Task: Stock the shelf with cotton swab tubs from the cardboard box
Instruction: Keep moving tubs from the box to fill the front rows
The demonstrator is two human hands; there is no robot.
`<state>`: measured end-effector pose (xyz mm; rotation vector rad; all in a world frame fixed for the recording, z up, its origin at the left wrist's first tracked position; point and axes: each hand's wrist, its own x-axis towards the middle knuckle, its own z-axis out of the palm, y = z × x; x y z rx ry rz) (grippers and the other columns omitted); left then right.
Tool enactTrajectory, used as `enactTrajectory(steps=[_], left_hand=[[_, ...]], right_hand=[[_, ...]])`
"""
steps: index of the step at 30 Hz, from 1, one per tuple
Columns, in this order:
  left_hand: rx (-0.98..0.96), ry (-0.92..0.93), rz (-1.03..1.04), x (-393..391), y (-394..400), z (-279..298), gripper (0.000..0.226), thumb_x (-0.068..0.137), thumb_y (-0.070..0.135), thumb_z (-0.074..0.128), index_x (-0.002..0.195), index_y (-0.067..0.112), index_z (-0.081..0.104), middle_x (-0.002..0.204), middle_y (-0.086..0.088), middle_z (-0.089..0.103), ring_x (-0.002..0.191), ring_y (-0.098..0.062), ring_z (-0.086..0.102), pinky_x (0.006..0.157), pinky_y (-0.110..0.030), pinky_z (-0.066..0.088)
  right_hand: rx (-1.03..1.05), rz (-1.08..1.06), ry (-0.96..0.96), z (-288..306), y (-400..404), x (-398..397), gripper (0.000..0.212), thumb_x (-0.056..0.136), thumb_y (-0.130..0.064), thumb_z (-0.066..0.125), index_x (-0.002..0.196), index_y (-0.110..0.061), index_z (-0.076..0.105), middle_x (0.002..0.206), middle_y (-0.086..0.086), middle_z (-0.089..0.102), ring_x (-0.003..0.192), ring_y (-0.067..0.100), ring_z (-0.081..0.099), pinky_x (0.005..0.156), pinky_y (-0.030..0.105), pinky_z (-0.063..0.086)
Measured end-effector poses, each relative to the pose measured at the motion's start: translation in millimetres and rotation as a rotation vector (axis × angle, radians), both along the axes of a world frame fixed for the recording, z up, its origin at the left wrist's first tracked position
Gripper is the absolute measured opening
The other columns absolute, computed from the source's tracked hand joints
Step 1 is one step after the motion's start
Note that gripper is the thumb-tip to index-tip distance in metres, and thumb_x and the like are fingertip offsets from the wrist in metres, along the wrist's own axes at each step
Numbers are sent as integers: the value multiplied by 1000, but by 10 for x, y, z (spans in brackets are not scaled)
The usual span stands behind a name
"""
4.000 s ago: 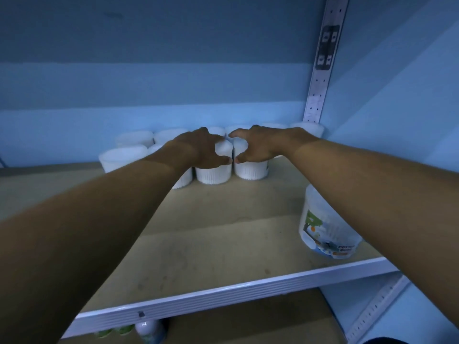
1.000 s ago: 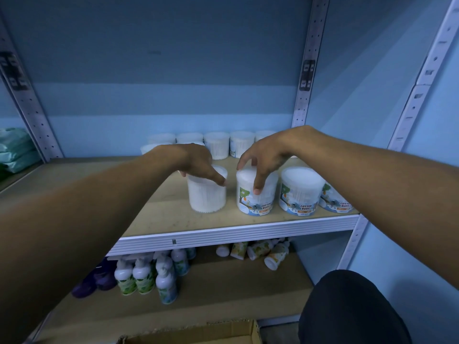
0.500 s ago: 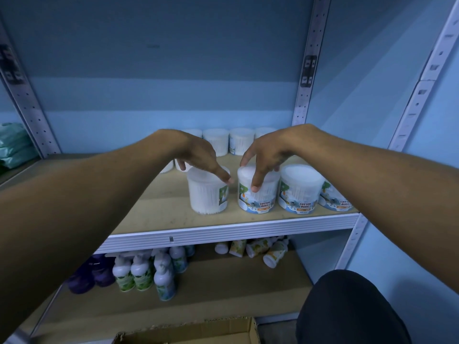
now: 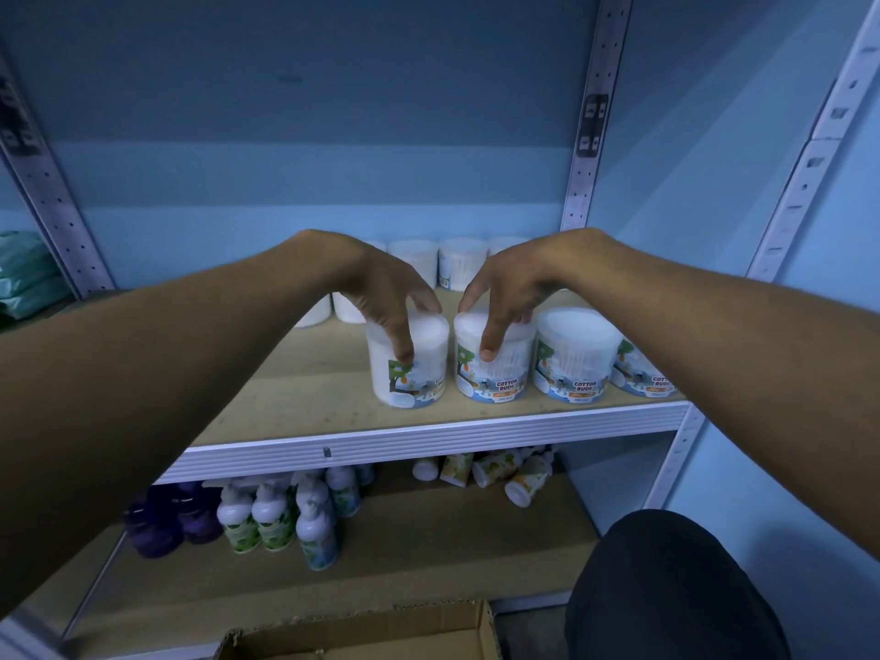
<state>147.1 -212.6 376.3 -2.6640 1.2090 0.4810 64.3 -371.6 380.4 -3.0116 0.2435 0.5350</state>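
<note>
left hand pinches leftmost front tub from above | right hand grips next tub | 4 tubs along shelf front edge | left label seemingly askew: rotate gently, keep upright, close gap | cardboard box below

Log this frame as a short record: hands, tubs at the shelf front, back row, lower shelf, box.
left hand: grips leftmost front tub from above
right hand: grips second front tub from above
front row: four tubs in view, upright, labels forward
back row: more white tubs against the wall
lower shelf: bottles, some lying down
cardboard box: bottom edge, open
</note>
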Motion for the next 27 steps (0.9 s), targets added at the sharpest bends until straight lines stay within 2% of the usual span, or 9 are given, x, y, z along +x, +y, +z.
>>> enactTrajectory(steps=[3,7,9,12,14,17,22,24,27], left_hand=[[-7,4,13,-9,-28,6,96,70,55,80,151,33,35,153,8,38,137,-19,41,111,-36,38],[-63,16,132,-48,-108,-77,97,66,78,68,140,17,49,138,0,51,107,-25,57,88,-37,57],[-67,9,157,-37,-115,-126,97,60,79,71,131,14,56,129,-3,57,101,-24,63,79,-36,61],[-81,30,142,13,-94,-154,81,61,67,81,118,13,63,115,-3,62,88,-21,66,68,-32,62],[-78,45,116,15,-64,-124,72,64,57,84,119,16,63,115,-1,62,91,-20,64,71,-33,62],[-60,35,60,23,-10,-87,72,67,51,85,129,24,58,127,3,59,107,-20,61,90,-38,58],[-41,7,10,46,21,-92,104,63,61,82,151,34,33,154,11,36,141,-17,37,114,-37,35],[-74,48,77,34,-16,-110,107,64,67,78,152,27,33,155,8,34,140,-20,38,111,-40,41],[-131,78,190,19,-91,-124,98,62,77,72,134,14,54,138,-2,51,120,-26,55,88,-40,59]], right_hand=[[-5,-5,3,6,10,0,86,69,-43,89,145,-31,51,90,-13,57,78,13,67,84,27,55],[-17,-16,3,25,36,-29,86,68,-45,88,145,-33,50,82,-17,53,78,12,66,75,24,51],[-17,-16,1,25,48,-40,87,68,-44,88,145,-32,50,81,-17,53,77,11,66,76,24,51],[-19,-21,1,27,42,-48,86,68,-45,89,144,-32,51,82,-17,53,79,12,67,86,28,53],[-12,-22,0,22,36,-48,85,68,-44,89,144,-32,52,84,-18,52,79,12,67,89,29,53],[-14,-12,1,17,40,-44,83,68,-43,89,143,-32,53,86,-17,53,78,11,66,91,30,54],[-7,-14,10,25,22,-16,89,68,-44,89,146,-32,49,95,-9,57,77,10,67,93,31,53],[-14,-13,38,34,33,-4,93,68,-43,89,148,-31,46,112,-4,60,77,10,66,96,32,53],[-8,-23,69,50,60,3,95,69,-43,89,151,-25,43,140,1,50,80,12,64,92,30,53]])
